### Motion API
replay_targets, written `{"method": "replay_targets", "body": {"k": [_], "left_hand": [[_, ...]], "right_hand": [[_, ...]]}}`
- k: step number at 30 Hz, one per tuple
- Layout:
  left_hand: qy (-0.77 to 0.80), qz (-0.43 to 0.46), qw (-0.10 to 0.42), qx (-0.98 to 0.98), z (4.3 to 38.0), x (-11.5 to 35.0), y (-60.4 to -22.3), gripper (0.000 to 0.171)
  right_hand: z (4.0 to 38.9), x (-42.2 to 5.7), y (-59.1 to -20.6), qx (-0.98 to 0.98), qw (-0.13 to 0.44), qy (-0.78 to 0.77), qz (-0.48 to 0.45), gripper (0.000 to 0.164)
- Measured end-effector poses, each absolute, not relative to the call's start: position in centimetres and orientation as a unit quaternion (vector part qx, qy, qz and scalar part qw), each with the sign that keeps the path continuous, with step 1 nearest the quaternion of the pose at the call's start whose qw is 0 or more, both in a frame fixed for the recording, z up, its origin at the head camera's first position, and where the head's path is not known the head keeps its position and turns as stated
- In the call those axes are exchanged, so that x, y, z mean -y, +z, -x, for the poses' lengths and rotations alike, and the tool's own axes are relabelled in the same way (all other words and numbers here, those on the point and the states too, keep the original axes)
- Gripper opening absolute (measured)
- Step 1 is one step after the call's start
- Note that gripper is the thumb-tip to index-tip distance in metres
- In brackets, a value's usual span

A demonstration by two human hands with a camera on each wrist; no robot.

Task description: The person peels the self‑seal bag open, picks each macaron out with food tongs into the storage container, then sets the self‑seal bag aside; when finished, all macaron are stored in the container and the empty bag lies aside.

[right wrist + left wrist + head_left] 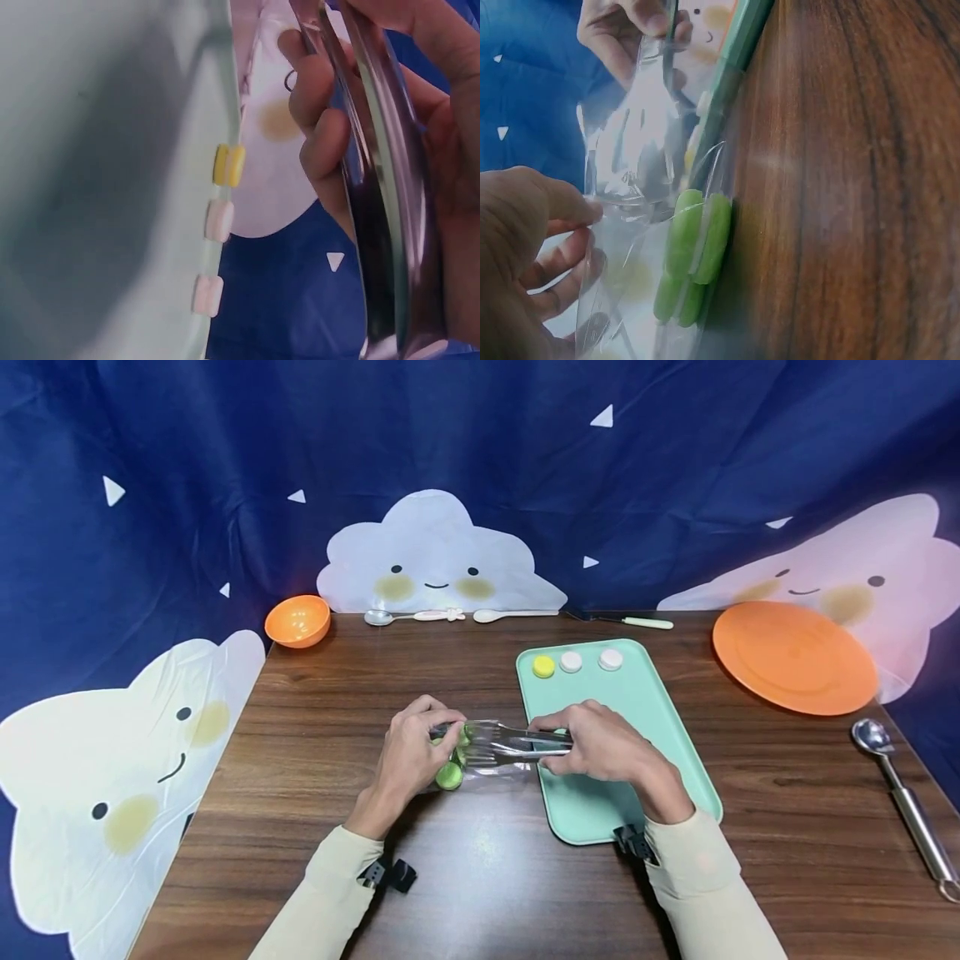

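Note:
My left hand (411, 747) pinches the edge of a clear plastic bag (622, 262) between thumb and fingers. Several green macarons (709, 240) lie inside the bag, low against the brown tabletop. From the right, my right hand (603, 745) grips metal tongs (382, 187) by their arms, fingers on one side and thumb on the other. The slotted tong heads (634, 150) reach into the bag's mouth, a little short of the macarons. Beneath my right hand is a mint green tray (667, 768). On its far end sit a yellow macaron (543, 667) and two pale macarons (611, 660).
Along the table's back edge lie a metal spoon (379, 617), a white spoon (513, 614) and a fork (645, 622). An orange bowl (297, 622) stands at the back left. To the right are an orange plate (795, 656) and a metal scoop (911, 810).

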State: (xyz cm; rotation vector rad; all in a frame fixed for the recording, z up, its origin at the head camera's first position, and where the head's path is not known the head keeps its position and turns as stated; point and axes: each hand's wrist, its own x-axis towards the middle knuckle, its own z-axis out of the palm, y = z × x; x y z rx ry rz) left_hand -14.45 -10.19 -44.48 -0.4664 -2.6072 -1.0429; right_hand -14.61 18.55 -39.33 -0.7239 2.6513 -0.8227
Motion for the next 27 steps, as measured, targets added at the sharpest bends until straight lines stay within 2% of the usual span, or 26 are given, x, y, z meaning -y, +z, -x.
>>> {"method": "replay_targets", "body": {"k": [4, 11, 19, 27], "left_hand": [[-0.365, 0.168, 0.154, 0.903, 14.6, 10.2, -44.6, 0.007], [-0.369, 0.171, 0.160, 0.900, 14.9, 10.2, -45.2, 0.008], [-0.380, 0.186, 0.176, 0.889, 15.1, 10.1, -45.3, 0.008], [-0.376, 0.185, 0.174, 0.891, 15.1, 10.0, -45.5, 0.008]], "right_hand": [[14.6, -18.5, -39.7, -0.928, 0.110, -0.267, 0.235, 0.042], [14.9, -17.3, -41.1, -0.936, 0.087, -0.250, 0.231, 0.051], [14.5, -16.2, -40.9, -0.942, 0.056, -0.235, 0.234, 0.049], [13.9, -16.3, -39.7, -0.944, 0.081, -0.224, 0.227, 0.046]]}}
